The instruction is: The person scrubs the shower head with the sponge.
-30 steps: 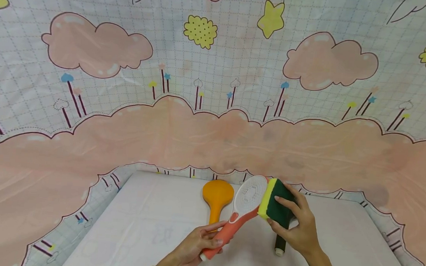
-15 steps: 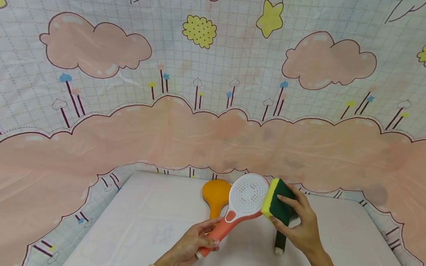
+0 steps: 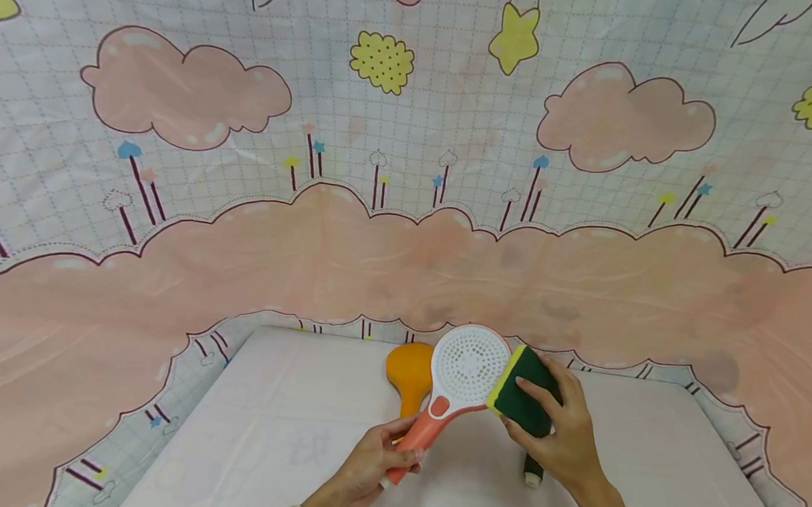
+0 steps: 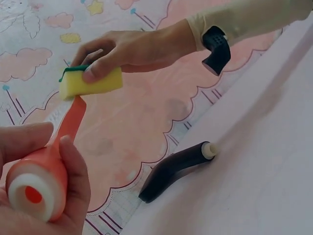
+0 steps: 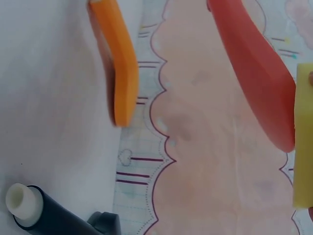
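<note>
My left hand [image 3: 370, 465] grips the coral-orange handle of a shower head [image 3: 470, 364], whose white, hole-dotted face is turned toward the head camera. In the left wrist view, the thumb and fingers wrap round the handle near its hollow white end. My right hand [image 3: 566, 434] holds a green and yellow sponge [image 3: 526, 394] between thumb and fingers. The sponge's yellow side [image 4: 93, 83] lies right at the shower head's right edge. In the right wrist view, the sponge [image 5: 304, 142] meets the back of the coral head, and that hand is almost wholly out of frame.
An orange shower head [image 3: 409, 368] lies on the white table [image 3: 261, 400] behind the held one. A black shower head [image 4: 176, 169] rests toward the right, partly hidden by the right hand in the head view. A black device [image 4: 216, 51] sits on the right sleeve.
The shower head has turned so its white face shows more fully, and it has shifted slightly left and up. My right hand and the sponge have moved slightly left along its edge.
</note>
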### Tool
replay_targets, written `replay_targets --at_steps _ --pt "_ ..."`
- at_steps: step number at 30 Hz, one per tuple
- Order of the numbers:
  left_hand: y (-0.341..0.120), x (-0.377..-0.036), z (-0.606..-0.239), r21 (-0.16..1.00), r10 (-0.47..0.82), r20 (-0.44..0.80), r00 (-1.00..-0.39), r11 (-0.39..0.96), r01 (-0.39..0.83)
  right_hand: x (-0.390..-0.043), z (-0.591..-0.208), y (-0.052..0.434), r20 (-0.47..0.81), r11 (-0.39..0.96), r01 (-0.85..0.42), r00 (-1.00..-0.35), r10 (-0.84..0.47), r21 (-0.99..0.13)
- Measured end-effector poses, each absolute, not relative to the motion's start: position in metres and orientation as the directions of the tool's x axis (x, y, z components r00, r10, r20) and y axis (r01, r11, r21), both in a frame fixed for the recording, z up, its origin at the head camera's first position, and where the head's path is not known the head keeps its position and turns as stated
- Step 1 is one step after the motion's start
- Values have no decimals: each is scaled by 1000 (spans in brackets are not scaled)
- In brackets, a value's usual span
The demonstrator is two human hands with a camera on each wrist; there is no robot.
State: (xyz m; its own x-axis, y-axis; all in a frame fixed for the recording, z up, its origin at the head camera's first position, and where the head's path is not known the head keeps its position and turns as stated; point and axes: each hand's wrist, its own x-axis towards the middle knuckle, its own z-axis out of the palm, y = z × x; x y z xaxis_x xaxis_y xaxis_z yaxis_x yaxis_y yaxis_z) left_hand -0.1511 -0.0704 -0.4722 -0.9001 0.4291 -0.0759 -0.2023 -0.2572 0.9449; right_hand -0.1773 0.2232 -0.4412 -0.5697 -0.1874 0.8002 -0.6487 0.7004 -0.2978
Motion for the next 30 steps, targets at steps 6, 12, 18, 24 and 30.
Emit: replay_targets --at_steps 6,12,18,24,30 --pt "-67 -151 -472 975 374 -52 -926 -180 -128 -176 -447 216 814 706 -667 -534 -228 -240" --pt "-65 -152 -473 979 355 -43 -934 -173 -111 -175 -449 210 804 715 -675 -522 -285 -185" --pt "-64 -153 -473 982 336 -37 -941 -162 -97 -176 -445 207 798 705 -687 -518 -307 -175" --pt "-65 -152 -470 986 339 -43 -940 -139 -95 -183 -443 212 807 717 -680 -505 -307 -153" --pt "-67 -149 -469 988 352 -38 -935 -128 -89 -186 -441 218 797 738 -655 -529 -294 -163"
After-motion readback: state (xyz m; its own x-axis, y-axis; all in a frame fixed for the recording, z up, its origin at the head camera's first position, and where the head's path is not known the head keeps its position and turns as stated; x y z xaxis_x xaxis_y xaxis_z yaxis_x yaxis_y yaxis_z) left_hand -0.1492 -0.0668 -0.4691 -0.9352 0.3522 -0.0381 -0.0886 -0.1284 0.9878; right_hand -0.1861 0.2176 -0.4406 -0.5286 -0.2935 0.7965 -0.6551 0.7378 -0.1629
